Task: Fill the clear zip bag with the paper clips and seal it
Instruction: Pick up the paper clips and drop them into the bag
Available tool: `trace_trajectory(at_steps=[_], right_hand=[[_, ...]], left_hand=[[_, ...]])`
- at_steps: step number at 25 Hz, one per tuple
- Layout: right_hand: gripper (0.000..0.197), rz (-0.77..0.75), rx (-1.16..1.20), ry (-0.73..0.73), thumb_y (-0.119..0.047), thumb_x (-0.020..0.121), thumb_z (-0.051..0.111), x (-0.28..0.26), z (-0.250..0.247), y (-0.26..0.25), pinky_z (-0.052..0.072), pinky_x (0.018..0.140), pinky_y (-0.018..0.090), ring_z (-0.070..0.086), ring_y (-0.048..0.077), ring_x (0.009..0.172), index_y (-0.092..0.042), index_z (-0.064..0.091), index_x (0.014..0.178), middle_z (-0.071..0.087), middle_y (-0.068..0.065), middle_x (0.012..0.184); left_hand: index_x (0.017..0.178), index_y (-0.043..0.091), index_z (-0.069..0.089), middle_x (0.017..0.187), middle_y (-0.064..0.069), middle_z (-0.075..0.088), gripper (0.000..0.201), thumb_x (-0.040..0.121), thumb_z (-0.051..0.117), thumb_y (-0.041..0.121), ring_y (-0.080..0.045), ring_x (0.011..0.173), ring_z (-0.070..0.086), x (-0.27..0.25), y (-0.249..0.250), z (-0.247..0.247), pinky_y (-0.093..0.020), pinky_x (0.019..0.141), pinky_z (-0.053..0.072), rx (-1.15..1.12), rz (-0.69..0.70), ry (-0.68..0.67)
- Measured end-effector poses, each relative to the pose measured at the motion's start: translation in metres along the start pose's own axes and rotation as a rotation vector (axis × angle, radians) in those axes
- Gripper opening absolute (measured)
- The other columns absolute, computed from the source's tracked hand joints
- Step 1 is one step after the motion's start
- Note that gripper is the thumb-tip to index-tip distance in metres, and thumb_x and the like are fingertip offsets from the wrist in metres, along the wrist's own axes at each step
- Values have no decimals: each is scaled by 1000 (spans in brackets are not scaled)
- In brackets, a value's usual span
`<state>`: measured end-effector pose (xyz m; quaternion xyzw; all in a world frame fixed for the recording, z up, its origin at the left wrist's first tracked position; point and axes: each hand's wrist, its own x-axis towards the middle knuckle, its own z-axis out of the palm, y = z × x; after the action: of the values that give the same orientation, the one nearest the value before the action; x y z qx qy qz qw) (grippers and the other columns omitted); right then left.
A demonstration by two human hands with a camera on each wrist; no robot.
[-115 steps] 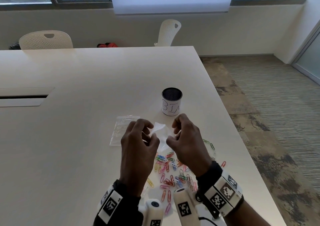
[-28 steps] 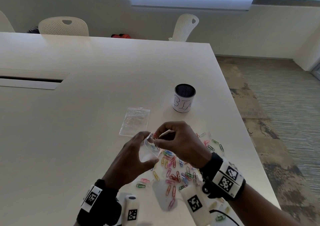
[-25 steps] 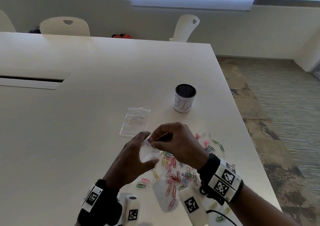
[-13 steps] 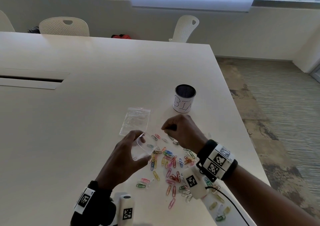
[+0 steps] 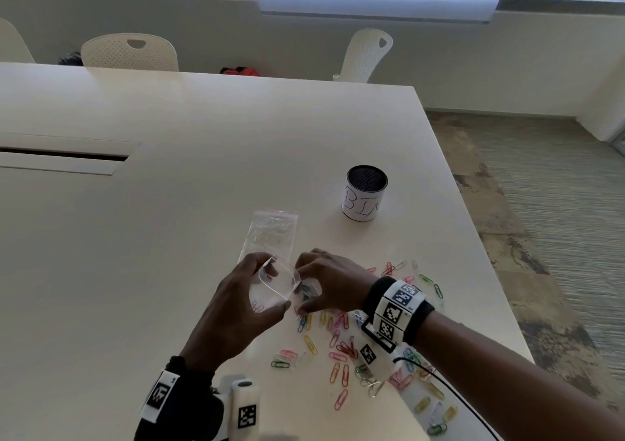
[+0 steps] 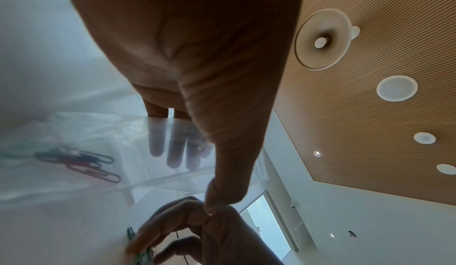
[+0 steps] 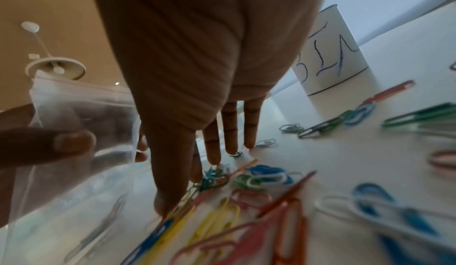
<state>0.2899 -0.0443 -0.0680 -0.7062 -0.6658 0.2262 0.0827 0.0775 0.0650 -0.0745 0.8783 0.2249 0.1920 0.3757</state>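
The zip bag point(image 5: 274, 291) in my left hand point(image 5: 233, 315) is clear, with dark red and green clips showing through it. Under my right hand point(image 5: 333, 285) the paper clips point(image 5: 341, 346) lie pink, red, yellow, blue, green and white on the cream table point(image 5: 169, 237). Beyond my right hand the cup point(image 5: 364, 193) is white with blue scrawled letters and a black inside. Both my wristbands point(image 5: 399, 308) are black-and-white checkered squares.

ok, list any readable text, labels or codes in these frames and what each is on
"BIN", handwritten on the white label of the black mesh cup; also legible in the right wrist view.
Black-and-white square marker codes on the wristbands and the wrist camera mounts: patterns only, no readable characters.
Spare zip bag, held zip bag and paper clips: no print visible.
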Motion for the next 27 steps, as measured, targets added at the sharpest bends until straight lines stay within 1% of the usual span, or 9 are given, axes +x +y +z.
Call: trace_trajectory(at_steps=[3, 5, 7, 11, 13, 16, 18, 23, 27], right_hand=[[23, -9, 30, 9, -34, 92, 73, -5, -1, 7, 53, 90, 31, 55, 15, 108, -20, 73, 110, 62, -3, 121], [17, -12, 52, 13, -29, 94, 72, -9, -4, 11, 53, 86, 30, 59, 16, 104, -18, 72, 108, 63, -1, 118], [27, 4, 52, 17, -31, 93, 73, -14, -8, 13, 54, 88, 32, 59, 17, 108, -21, 68, 118, 61, -1, 124], [63, 43, -84, -64, -51, 84, 77, -22, -11, 12, 51, 97, 35, 45, 15, 124, -36, 54, 141, 49, -4, 141], [62, 42, -107, -82, -47, 86, 76, -25, -8, 8, 52, 98, 37, 45, 16, 125, -35, 54, 142, 47, -2, 143], [40, 32, -67, -52, -33, 96, 69, -31, -5, 3, 58, 94, 36, 56, 19, 117, -28, 61, 134, 51, 1, 137], [30, 23, -62, -32, -28, 99, 65, -32, -4, 2, 59, 90, 33, 61, 19, 110, -23, 65, 129, 55, 2, 132], [15, 1, -80, 32, -18, 102, 61, -31, -1, 2, 62, 84, 33, 68, 20, 96, -12, 71, 111, 63, 6, 118], [10, 22, 11, 93, -8, 98, 65, -31, -2, 10, 64, 80, 33, 70, 19, 90, -9, 75, 95, 68, 7, 110]], left_hand=[[128, 41, 48, 114, 24, 62, 66, 79, 91, 35, 8, 114, 59, 1, 0, 2, -14, 88, 47, -4, -2, -11], [129, 41, 48, 115, 24, 62, 66, 79, 91, 35, 7, 114, 60, 2, 0, 3, -16, 88, 49, -9, -3, -20], [129, 39, 49, 115, 24, 62, 65, 79, 91, 34, 4, 114, 61, 2, -1, 4, -18, 89, 49, -12, -1, -23], [129, 36, 51, 114, 23, 64, 65, 78, 91, 35, -1, 111, 63, 2, -1, 5, -17, 90, 49, -15, 0, -25], [129, 37, 51, 114, 23, 63, 65, 78, 91, 35, -1, 111, 63, 2, -1, 5, -16, 89, 49, -15, 2, -27], [130, 36, 52, 114, 23, 63, 64, 79, 91, 34, 0, 111, 63, 2, 0, 5, -12, 85, 49, -15, -7, -25], [129, 35, 52, 114, 22, 63, 64, 79, 91, 33, -3, 111, 63, 2, 1, 4, -14, 85, 50, -13, -7, -22], [129, 34, 53, 113, 21, 63, 63, 79, 91, 32, -3, 109, 63, 2, 3, 3, -12, 84, 50, -14, -9, -22], [128, 36, 52, 113, 22, 64, 64, 79, 92, 30, 1, 108, 62, 1, 6, 4, -2, 78, 47, -20, -16, -22]])
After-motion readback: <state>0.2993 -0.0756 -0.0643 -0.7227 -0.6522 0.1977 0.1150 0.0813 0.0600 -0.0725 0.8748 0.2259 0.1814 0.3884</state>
